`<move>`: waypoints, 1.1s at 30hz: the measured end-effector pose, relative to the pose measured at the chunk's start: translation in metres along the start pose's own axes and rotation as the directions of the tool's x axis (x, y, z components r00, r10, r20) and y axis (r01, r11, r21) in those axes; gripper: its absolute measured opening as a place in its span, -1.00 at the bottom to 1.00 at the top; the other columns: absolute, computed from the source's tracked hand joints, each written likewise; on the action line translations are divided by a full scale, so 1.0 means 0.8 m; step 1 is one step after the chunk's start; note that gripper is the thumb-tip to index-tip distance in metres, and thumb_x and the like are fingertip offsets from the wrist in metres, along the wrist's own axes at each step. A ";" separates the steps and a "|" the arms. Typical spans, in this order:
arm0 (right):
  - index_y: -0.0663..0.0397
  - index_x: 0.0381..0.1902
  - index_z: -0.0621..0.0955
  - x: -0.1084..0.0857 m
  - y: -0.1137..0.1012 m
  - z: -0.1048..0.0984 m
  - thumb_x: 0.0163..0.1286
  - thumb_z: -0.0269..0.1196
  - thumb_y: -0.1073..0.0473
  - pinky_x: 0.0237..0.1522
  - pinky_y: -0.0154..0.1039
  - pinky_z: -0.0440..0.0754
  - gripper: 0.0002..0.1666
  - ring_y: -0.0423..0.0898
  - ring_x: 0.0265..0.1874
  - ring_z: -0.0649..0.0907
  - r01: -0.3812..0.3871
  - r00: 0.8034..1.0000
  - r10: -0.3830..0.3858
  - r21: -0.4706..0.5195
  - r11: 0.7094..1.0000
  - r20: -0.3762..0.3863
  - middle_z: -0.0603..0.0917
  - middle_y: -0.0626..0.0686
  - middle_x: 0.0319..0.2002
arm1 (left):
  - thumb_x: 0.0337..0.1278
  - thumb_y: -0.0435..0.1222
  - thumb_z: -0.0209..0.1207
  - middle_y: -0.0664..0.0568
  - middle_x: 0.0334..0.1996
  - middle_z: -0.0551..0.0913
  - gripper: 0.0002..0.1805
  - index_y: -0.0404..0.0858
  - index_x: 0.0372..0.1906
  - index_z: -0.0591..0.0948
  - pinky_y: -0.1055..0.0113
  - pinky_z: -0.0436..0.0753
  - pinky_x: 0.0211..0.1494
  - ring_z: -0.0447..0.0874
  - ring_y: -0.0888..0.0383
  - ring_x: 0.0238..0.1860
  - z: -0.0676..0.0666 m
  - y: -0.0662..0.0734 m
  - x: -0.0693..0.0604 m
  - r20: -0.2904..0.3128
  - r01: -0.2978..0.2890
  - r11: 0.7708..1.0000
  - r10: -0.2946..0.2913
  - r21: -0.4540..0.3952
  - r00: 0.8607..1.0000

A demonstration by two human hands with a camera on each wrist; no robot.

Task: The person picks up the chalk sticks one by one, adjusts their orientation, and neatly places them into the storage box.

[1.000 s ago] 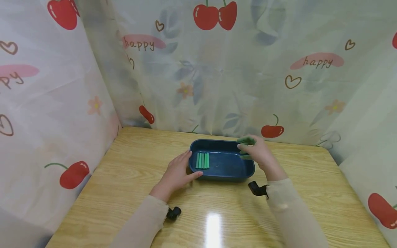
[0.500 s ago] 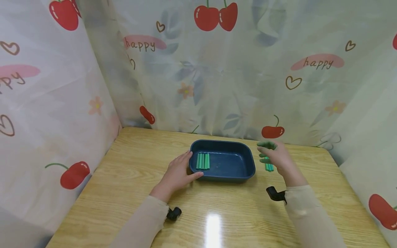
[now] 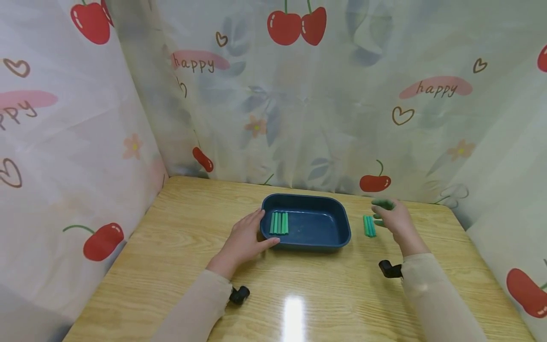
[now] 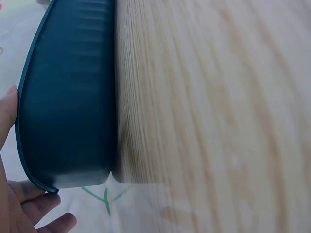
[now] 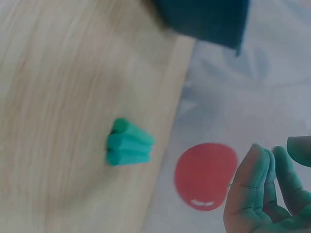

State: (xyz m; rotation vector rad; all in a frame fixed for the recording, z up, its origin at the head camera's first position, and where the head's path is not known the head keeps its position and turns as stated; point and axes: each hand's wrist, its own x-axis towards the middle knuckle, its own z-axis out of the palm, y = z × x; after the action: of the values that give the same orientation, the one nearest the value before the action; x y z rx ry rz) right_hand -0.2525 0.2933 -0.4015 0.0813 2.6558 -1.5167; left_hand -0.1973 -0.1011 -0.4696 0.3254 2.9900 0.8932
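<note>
green sticks (image 3: 369, 226): nine o'clock from relaxed, empty right hand (image 3: 395, 219); three, slim, cylindrical. blue tray (image 3: 317, 227): gripped by left hand (image 3: 245, 238).

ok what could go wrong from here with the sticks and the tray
The loose sticks lie on bare wood beside the blue tray, so a knock from the nearby right hand might scatter them. The left hand holds one end of the tray; a tug could shift it and perhaps disturb the row of green sticks inside.
</note>
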 end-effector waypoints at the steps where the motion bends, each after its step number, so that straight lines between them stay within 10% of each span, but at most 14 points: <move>1: 0.46 0.36 0.33 0.002 0.003 -0.001 0.60 0.03 0.05 -0.01 -0.22 0.69 -0.38 0.29 0.15 0.51 -0.005 1.000 0.005 -0.003 1.000 -0.002 0.40 0.42 0.26 | 0.14 0.31 0.22 -0.04 0.58 0.09 0.09 -0.20 0.59 0.11 -0.04 0.05 0.56 0.05 -0.05 0.56 0.000 0.000 0.000 0.000 0.001 1.000 -0.001 0.002 1.000; 33: 0.49 0.27 0.44 0.071 0.081 -0.004 0.49 0.08 0.24 0.11 0.11 0.53 -0.50 0.25 0.06 0.52 -0.069 0.994 0.092 -0.305 0.950 0.063 0.45 0.47 0.20 | 0.12 0.35 0.19 -0.05 0.58 0.09 0.11 -0.19 0.60 0.11 -0.06 0.06 0.55 0.05 -0.06 0.56 0.002 -0.004 0.000 0.004 -0.004 1.000 0.004 0.014 1.000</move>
State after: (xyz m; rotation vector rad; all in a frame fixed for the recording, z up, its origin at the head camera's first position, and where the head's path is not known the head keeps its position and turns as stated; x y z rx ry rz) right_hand -0.3036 0.3292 -0.4612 0.1073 2.7489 -1.0516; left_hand -0.1979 -0.1023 -0.4729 0.3324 2.9945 0.8716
